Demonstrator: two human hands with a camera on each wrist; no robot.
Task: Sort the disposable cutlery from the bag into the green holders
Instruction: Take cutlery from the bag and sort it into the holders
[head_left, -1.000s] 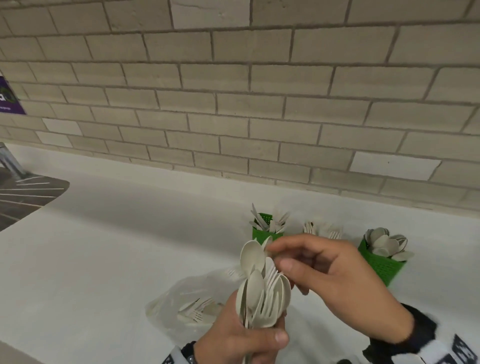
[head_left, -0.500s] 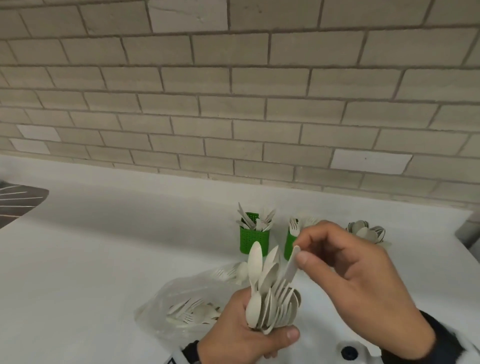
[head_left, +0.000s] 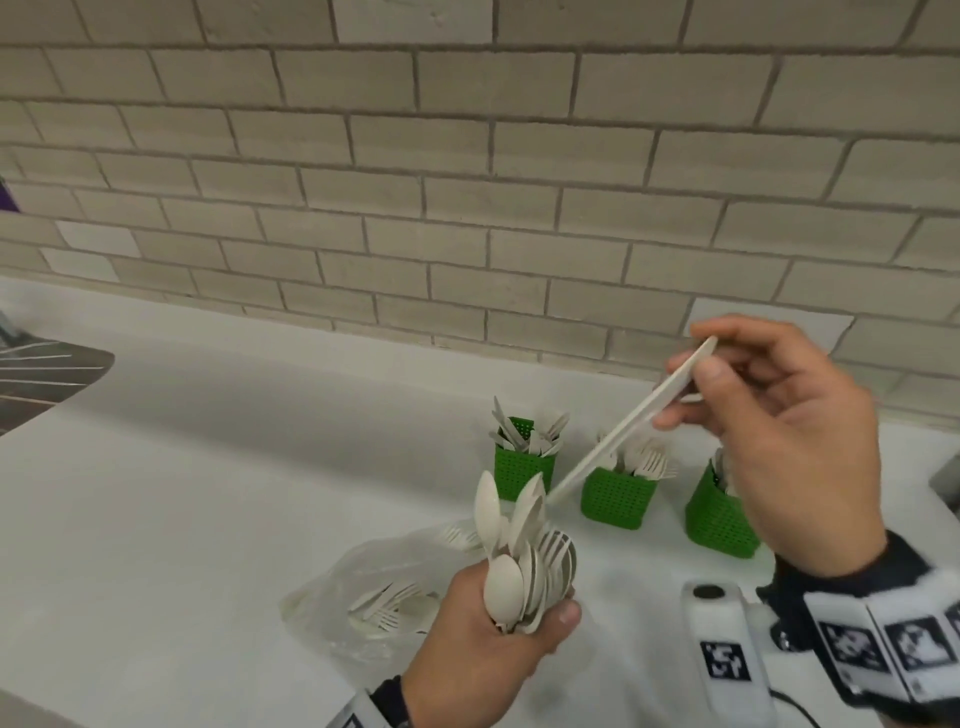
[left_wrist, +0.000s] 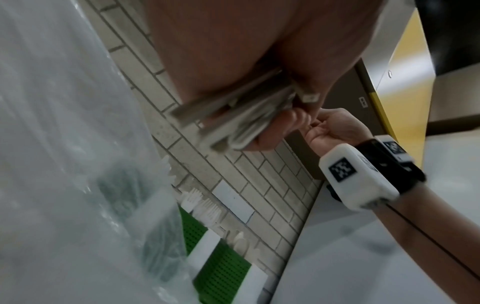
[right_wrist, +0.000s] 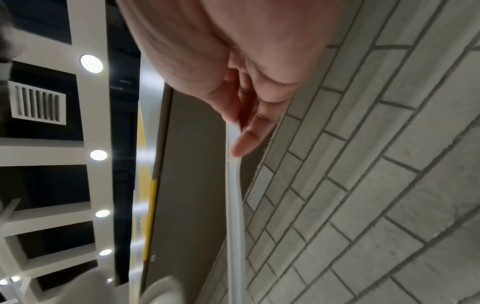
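My left hand (head_left: 488, 639) grips a bundle of pale spoons and forks (head_left: 522, 553) upright over the counter; in the left wrist view the handles (left_wrist: 233, 115) stick out below the fist. My right hand (head_left: 769, 431) pinches one long flat piece of cutlery (head_left: 628, 421) by its upper end, slanting down toward the bundle; its edge (right_wrist: 235, 216) shows in the right wrist view. Three green holders stand by the wall: the left one (head_left: 522, 467) with knives, the middle one (head_left: 615, 496) with forks, the right one (head_left: 719, 519) partly hidden by my right hand. The clear bag (head_left: 374, 597) lies to the left with cutlery inside.
A tan brick wall (head_left: 467, 208) backs the white counter (head_left: 182, 493). A dark ribbed drainboard (head_left: 41, 379) is at the far left. A white tagged device (head_left: 724, 649) sits on my right wrist.
My right hand has drawn one piece out of the bundle and lifted it up and to the right. The left hand still holds the rest.
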